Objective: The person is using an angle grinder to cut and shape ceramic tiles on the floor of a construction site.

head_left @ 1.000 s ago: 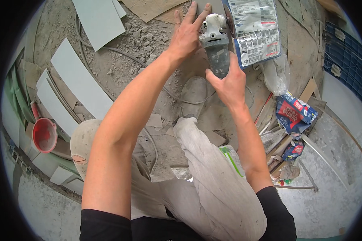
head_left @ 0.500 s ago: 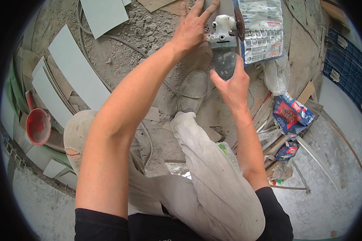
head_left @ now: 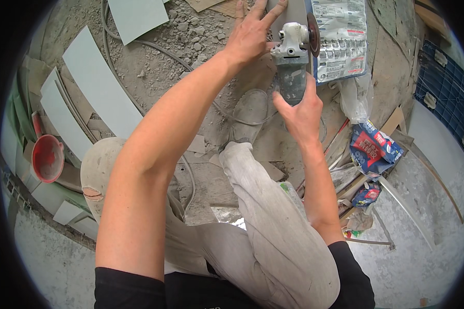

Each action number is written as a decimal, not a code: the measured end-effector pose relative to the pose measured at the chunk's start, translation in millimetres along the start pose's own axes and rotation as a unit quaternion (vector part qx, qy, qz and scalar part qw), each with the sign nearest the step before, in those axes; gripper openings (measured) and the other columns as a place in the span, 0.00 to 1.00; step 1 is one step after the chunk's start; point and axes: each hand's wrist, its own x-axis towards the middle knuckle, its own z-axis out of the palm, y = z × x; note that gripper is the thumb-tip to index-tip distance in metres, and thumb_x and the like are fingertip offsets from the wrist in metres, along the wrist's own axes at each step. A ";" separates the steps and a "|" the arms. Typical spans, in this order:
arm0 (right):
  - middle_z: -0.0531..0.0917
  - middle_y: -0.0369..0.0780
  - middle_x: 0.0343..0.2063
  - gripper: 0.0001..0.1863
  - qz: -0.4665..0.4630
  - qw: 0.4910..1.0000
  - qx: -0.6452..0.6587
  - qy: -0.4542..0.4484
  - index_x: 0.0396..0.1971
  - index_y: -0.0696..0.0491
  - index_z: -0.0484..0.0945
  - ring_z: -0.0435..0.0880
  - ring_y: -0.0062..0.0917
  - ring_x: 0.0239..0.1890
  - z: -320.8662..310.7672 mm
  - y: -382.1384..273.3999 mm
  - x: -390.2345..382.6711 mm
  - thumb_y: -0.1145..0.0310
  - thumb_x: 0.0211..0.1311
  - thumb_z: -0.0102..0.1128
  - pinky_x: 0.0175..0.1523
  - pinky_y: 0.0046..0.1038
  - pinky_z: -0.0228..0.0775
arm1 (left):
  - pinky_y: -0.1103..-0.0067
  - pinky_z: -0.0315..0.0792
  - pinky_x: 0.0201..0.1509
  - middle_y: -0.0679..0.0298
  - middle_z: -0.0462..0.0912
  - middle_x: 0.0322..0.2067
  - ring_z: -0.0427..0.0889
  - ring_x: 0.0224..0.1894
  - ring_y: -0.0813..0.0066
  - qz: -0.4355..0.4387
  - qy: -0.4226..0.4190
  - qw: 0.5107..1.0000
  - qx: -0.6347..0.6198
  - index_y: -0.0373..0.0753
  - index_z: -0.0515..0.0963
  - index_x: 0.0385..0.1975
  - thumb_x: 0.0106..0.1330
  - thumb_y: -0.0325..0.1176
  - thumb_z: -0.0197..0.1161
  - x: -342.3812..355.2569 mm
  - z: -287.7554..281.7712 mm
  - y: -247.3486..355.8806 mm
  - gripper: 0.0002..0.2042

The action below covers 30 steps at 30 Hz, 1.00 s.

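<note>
My right hand is wrapped round the dark, dusty body of an angle grinder. The grinder's pale metal head points away from me, and its thin brown disc stands upright on the right side. Under the head lies a grey tile or board, cut off by the top of the view. The fingers of my left hand are stretched and spread over that board's left edge, its thumb close to the grinder head. Whether the disc touches the board cannot be made out.
A printed white-and-blue bag lies right beside the disc. A grey cable winds over rubble on the left. Several white tile pieces and a red scoop lie farther left. Torn blue packaging and sticks lie at right.
The grinder has shifted slightly right and toward me in the view, with my right hand still round it. My left hand stays spread on the board. The whole view has also moved a little.
</note>
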 end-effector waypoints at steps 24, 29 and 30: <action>0.95 0.47 0.47 0.37 0.013 1.000 0.007 -0.007 0.70 0.58 0.76 0.97 0.38 0.46 -3.6 0.9 -14.5 0.68 0.64 0.84 0.55 0.39 0.88 | 0.37 0.42 0.96 0.29 0.54 0.88 0.60 0.90 0.32 -0.038 -0.048 0.998 -0.020 0.50 0.52 0.95 0.58 0.37 0.89 2.6 -22.4 13.6 0.64; 0.95 0.47 0.47 0.37 0.014 1.000 0.005 -0.009 0.71 0.58 0.76 0.97 0.38 0.47 1.3 -0.2 -20.5 0.67 0.64 0.84 0.55 0.40 0.88 | 0.37 0.42 0.95 0.28 0.54 0.88 0.58 0.90 0.31 -0.014 -0.013 0.999 -0.032 0.50 0.53 0.95 0.61 0.42 0.88 -1.4 -15.4 -3.3 0.63; 0.95 0.47 0.47 0.37 0.016 1.000 0.000 -0.009 0.71 0.58 0.76 0.97 0.39 0.47 -3.9 3.3 -21.0 0.67 0.64 0.84 0.55 0.40 0.87 | 0.37 0.42 0.95 0.27 0.54 0.88 0.58 0.91 0.31 -0.021 -0.023 0.999 -0.032 0.50 0.52 0.95 0.61 0.43 0.88 0.6 -15.3 5.7 0.63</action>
